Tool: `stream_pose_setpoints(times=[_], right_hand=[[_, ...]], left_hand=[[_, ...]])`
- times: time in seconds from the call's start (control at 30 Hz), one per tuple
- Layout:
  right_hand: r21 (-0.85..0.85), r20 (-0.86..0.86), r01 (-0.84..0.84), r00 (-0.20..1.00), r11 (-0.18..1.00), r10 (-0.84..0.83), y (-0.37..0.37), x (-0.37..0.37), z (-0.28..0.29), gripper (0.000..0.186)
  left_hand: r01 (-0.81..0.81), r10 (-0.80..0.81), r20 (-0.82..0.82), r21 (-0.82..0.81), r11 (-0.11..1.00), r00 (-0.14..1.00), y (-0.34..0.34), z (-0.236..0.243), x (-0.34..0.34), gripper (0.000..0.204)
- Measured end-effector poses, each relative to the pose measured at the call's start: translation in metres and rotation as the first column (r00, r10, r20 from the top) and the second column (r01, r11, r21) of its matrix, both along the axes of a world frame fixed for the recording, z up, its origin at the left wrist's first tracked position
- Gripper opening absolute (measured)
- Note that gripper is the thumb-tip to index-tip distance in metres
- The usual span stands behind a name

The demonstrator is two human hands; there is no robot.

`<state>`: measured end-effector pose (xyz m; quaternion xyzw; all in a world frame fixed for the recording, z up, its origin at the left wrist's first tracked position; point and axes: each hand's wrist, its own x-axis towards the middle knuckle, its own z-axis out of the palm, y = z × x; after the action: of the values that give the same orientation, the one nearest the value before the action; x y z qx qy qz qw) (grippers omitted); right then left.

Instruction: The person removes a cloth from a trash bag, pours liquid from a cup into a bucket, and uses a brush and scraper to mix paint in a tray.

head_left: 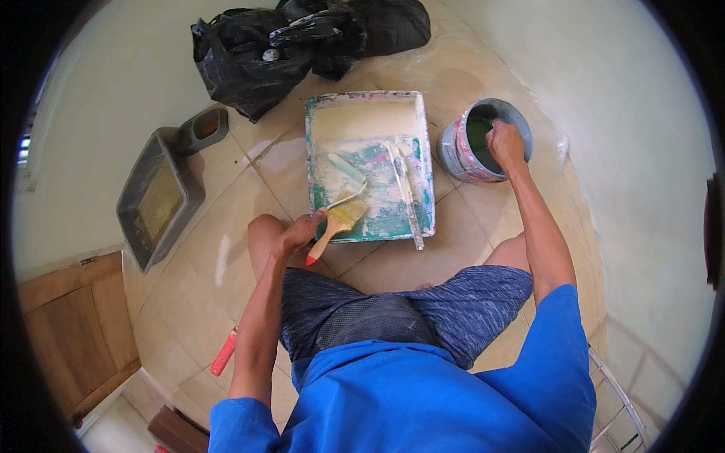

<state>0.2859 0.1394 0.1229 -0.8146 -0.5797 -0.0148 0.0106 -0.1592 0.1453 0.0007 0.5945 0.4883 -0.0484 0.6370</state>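
Note:
My left hand [298, 232] rests on my left knee and holds a flat paintbrush [340, 219] with a wooden handle and a red tip. Its bristles lie over the near edge of a green paint tray [311, 151] smeared with white paint. In the tray lie a small roller [346, 169] and a long paint-stained stick [406, 198]. My right hand [504, 143] reaches into the mouth of a round paint bucket [453, 155] to the right of the tray, closed on something inside that I cannot make out.
Black plastic bags [257, 53] are piled at the far wall. A grey tray [155, 198] and a small grey tub [205, 127] stand at the left. A red handle [223, 352] lies on the tiled floor by my left side. A wooden door [72, 332] is at lower left.

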Motion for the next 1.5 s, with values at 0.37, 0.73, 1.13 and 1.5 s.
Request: stream_pose_setpoints(times=[0.37,0.73,1.13,1.5], right_hand=[[0.095,0.005,0.002,1.000,0.995,-0.002,0.009,-0.005,0.105,0.017],[0.092,0.145,-0.304,0.946,0.948,0.289,0.083,-0.073,0.110,0.014],[-0.128,0.407,-0.579,0.710,0.806,0.574,0.135,-0.130,0.049,0.012],[0.127,0.213,-0.231,0.956,0.965,0.201,0.132,-0.117,0.079,0.015]], left_hand=[[0.074,-0.075,0.007,0.111,0.991,0.997,-0.001,0.010,0.002,0.076],[0.029,-0.029,0.022,-0.028,0.999,0.999,0.004,0.021,0.004,0.072],[-0.030,0.030,-0.007,-0.098,0.995,1.000,0.003,0.024,0.001,0.072],[0.025,-0.026,0.001,-0.146,0.989,1.000,0.004,0.003,0.001,0.077]])
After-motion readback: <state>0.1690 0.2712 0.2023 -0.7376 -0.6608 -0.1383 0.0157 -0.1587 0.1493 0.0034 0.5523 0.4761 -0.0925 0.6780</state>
